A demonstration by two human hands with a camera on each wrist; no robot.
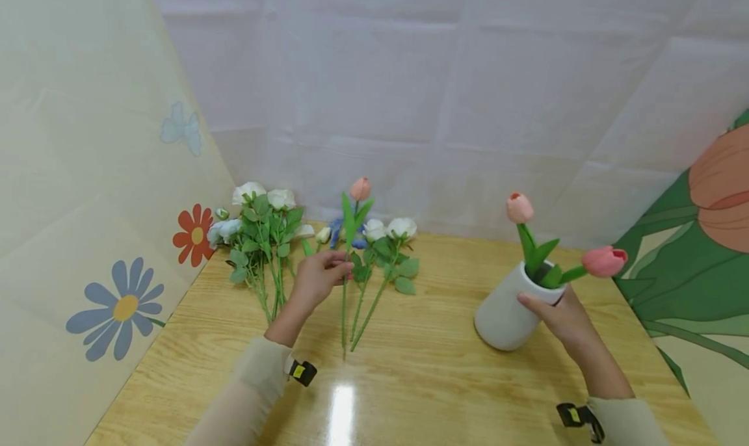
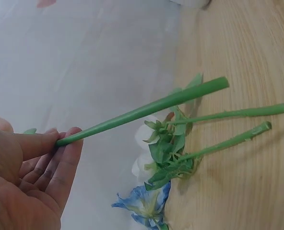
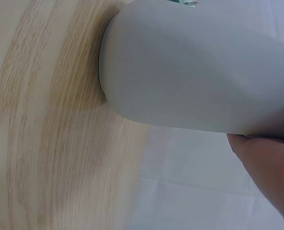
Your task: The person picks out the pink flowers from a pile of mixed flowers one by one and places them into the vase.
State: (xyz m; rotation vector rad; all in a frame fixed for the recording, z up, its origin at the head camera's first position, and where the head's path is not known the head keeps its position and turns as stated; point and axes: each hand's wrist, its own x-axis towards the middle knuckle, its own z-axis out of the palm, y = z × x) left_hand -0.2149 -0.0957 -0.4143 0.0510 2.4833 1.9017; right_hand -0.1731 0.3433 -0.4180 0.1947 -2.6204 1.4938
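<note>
My left hand (image 1: 318, 275) pinches the green stem (image 2: 142, 111) of a pink tulip (image 1: 360, 189) between thumb and fingers. The tulip's bloom points away from me, and its bare stem end angles out over the table in the left wrist view. My right hand (image 1: 564, 319) grips a white vase (image 1: 508, 311) near its rim, thumb on the near side. The vase leans to the right. Two tulips stand in it: a light pink tulip (image 1: 519, 208) upright and a deeper pink tulip (image 1: 605, 261) leaning right. Most right-hand fingers are hidden behind the vase.
White roses (image 1: 281, 199) with leafy stems lie in a bunch at the left. Two more white roses (image 1: 402, 227) lie right of my left hand. A blue flower (image 2: 144, 203) is beside them. A pale cloth (image 1: 380, 95) hangs behind the wooden table (image 1: 433, 381).
</note>
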